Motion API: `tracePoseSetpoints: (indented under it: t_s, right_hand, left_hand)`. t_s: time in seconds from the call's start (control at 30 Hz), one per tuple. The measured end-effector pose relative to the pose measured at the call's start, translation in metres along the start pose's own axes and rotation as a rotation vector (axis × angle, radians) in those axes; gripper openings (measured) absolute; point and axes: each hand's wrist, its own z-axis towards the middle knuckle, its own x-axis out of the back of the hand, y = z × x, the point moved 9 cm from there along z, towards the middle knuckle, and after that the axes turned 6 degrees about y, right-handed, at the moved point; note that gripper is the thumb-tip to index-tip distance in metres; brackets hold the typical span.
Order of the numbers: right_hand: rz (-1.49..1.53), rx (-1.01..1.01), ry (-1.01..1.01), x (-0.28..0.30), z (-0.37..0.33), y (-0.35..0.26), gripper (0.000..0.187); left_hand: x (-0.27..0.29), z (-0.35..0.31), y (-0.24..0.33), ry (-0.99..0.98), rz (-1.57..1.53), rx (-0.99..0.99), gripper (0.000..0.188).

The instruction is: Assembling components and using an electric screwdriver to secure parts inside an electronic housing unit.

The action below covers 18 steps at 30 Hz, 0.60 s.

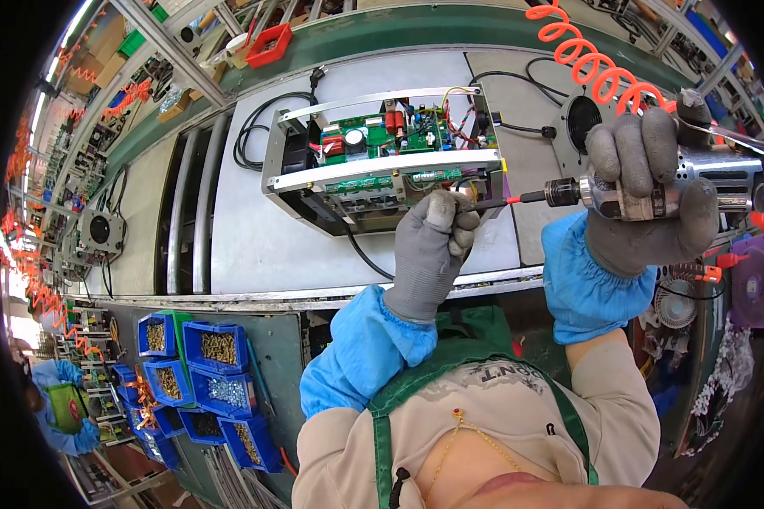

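Observation:
My right hand [649,191], in a grey glove with a blue sleeve cover, grips a silver pneumatic screwdriver [696,182] held sideways, its bit [518,199] pointing left. An orange coiled air hose [594,59] runs up from the tool. My left hand [433,246], also gloved, pinches the bit's tip against the right front corner of an open metal chassis [382,165]. Inside the chassis sit green circuit boards [382,131] with wires and capacitors. Whether a screw is at the tip is hidden by my fingers.
The chassis lies on a grey metal bench [246,229] with black cables [255,127]. Blue bins of screws [204,373] hang below the bench at left. Fans [675,301] sit at right, a red bin [270,42] at the back. Another person [59,407] works far left.

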Motion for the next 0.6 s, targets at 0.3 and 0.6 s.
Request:
tracePoseSetpoints:
  t_s: [0.3, 0.6]
  right_hand:
    - [-0.033, -0.012, 0.052, 0.008, -0.005, 0.002, 0.058]
    - [-0.074, -0.013, -0.07, -0.004, -0.005, -0.004, 0.057]
  left_hand:
    - [-0.001, 0.001, -0.006, -0.013, 0.01, 0.014, 0.04]
    - [-0.001, 0.002, -0.008, 0.0, 0.116, 0.003, 0.041]
